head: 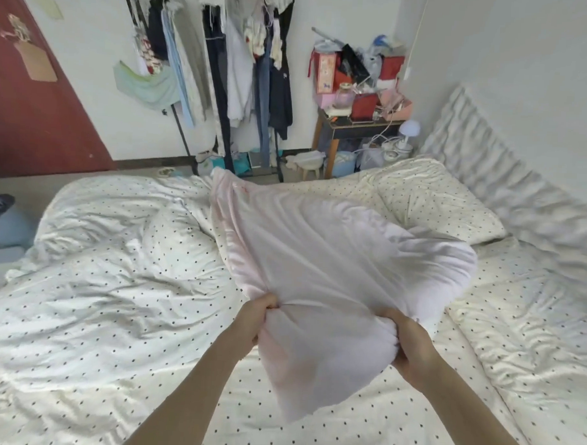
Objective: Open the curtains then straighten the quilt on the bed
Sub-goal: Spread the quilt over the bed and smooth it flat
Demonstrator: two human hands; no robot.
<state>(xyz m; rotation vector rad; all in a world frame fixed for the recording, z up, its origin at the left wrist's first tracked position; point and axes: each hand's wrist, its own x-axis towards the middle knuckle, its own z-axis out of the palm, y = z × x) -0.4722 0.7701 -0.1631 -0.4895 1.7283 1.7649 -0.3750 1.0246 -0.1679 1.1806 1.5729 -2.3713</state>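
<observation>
Bed-tidying step: left hand (260, 316) and right hand (406, 342) are each gripping the white blanket (317, 256), lifted above the crumpled quilt (117, 282); next, setting it aside, then smoothing.

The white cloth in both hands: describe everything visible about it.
The white cloth is plain and soft, faintly pink along its left edge. The left hand and right hand bunch its near edge. It is lifted, billowing and motion-blurred above the crumpled dotted quilt, and stretches toward the far bedside.

left hand (256, 317): fisted, gripping | right hand (409, 346): fisted, gripping | both bare forearms outstretched, converging
</observation>
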